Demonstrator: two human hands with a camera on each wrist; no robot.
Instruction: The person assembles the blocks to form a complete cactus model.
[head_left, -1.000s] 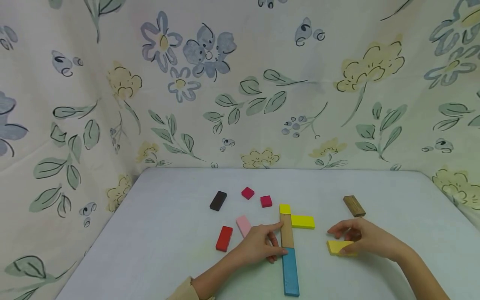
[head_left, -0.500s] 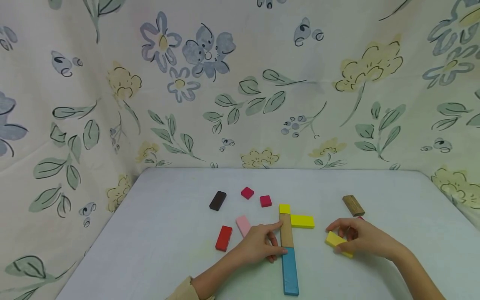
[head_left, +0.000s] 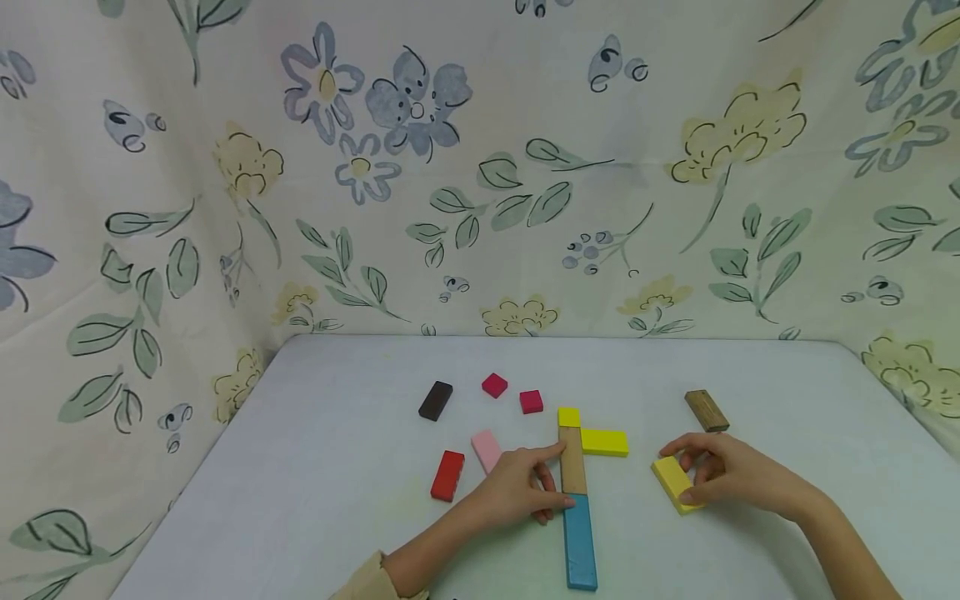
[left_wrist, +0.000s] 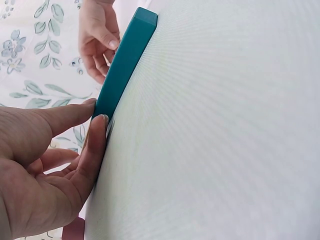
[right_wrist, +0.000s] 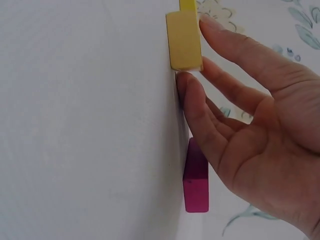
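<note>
In the head view, my left hand (head_left: pixel 517 487) reaches to a column of flat blocks. Its straight index fingertip touches the tan block (head_left: pixel 573 471), and its thumb tip rests at the top end of the blue block (head_left: pixel 580 546). A small yellow square block (head_left: pixel 568 417) caps the column, and a yellow block (head_left: pixel 604 442) lies against its right side. To the right, my right hand (head_left: pixel 731 479) pinches a second yellow block (head_left: pixel 670 477) between thumb and fingers, slanted. The right wrist view shows this pale yellow block (right_wrist: pixel 184 40) end-on between the fingertips.
Dark brown (head_left: pixel 436 401), red (head_left: pixel 447 476) and pink (head_left: pixel 487 450) blocks lie left of the column. Two crimson square blocks (head_left: pixel 494 385) lie farther back. A brown block (head_left: pixel 707 410) is beyond my right hand. A magenta block (right_wrist: pixel 196 180) shows below the fingers in the right wrist view.
My right hand has turned the yellow block clockwise, from nearly level to a steep slant. The left hand and the column have stayed in place.
</note>
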